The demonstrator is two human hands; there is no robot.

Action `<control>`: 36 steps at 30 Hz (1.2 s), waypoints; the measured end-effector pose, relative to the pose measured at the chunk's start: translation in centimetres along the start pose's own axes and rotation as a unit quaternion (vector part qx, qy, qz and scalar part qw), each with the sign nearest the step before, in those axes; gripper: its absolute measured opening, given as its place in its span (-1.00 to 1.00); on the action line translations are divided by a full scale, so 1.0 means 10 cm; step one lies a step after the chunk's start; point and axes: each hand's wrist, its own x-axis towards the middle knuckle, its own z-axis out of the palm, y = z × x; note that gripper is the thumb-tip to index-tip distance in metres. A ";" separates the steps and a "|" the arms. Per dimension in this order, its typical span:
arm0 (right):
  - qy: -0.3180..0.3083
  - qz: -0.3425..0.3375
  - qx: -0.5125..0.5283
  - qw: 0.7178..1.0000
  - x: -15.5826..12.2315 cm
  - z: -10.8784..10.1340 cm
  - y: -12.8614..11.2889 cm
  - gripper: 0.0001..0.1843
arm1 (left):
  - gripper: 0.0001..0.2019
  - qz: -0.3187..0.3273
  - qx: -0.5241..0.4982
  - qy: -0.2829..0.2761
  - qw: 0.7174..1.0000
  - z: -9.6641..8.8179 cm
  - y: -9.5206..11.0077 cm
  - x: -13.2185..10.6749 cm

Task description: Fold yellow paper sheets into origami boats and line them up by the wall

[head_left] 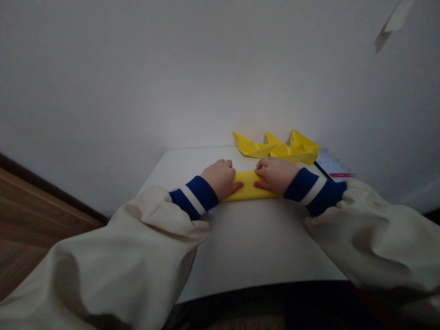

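A folded sheet of yellow paper [245, 187] lies on the white table [261, 238], its long side running left to right. My left hand [222, 178] is closed on its left part, thumb on top. On the right part, my right hand [275, 174] grips the paper with thumb and fingers pinched near the upper edge. Both hands cover the paper's ends. Just behind them stand several folded yellow paper boats, among them a left one [252, 147] and a right one [304, 144], close together.
Behind the table rises a white wall [199, 73]. At the table's right edge lies a sheet or screen with a red strip [339, 175], partly blurred. A brown wooden panel [41, 220] is at the left. A white paper piece [397, 18] hangs at the upper right.
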 end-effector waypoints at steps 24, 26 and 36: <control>0.025 0.005 0.247 0.969 0.04 0.19 -0.05 -0.50 | -0.22 0.006 -0.006 -0.001 1.000 -0.02 0.01 -0.03; 0.029 0.003 0.248 0.968 0.03 0.19 -0.05 -0.48 | -0.20 0.007 -0.011 0.000 1.000 -0.02 0.02 -0.03; 0.033 0.004 0.254 0.967 0.02 0.25 -0.01 -0.37 | -0.20 0.010 0.008 -0.007 1.000 -0.02 0.04 -0.04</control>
